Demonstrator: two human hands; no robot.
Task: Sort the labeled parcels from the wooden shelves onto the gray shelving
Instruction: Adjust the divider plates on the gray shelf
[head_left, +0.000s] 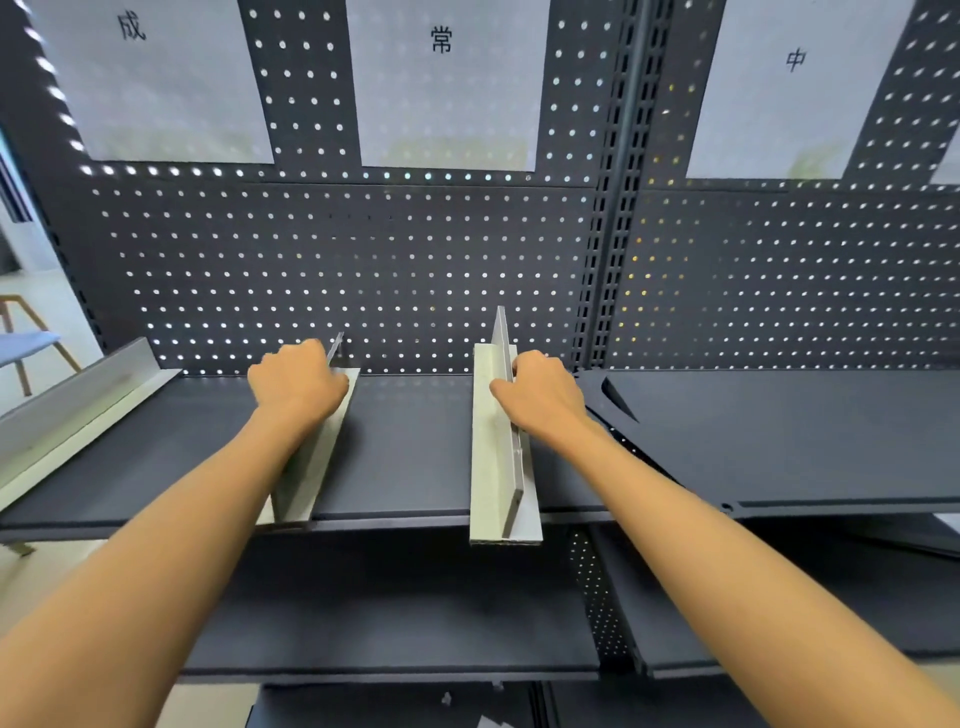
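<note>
A dark gray shelf (405, 441) runs across the view, backed by a perforated dark panel (363, 260) with light showing through its holes; this shelf serves as the landmark. Off its left end, a pale floor and a wooden-legged chair (31, 348) show. At the shelf's left end lies a pale metal divider (78, 405). Above the shelf, three white paper signs (447, 88) hang on the panel, each bearing one character. On the shelf left of centre, the left hand (296, 384) curls round the upright fin of a second divider (317, 452), hiding most of it. Right of centre, the right hand (540, 395) grips the fin of a third divider (506, 457). To the right, another dark shelf (779, 436) sits tilted. No labeled parcels appear anywhere.
</note>
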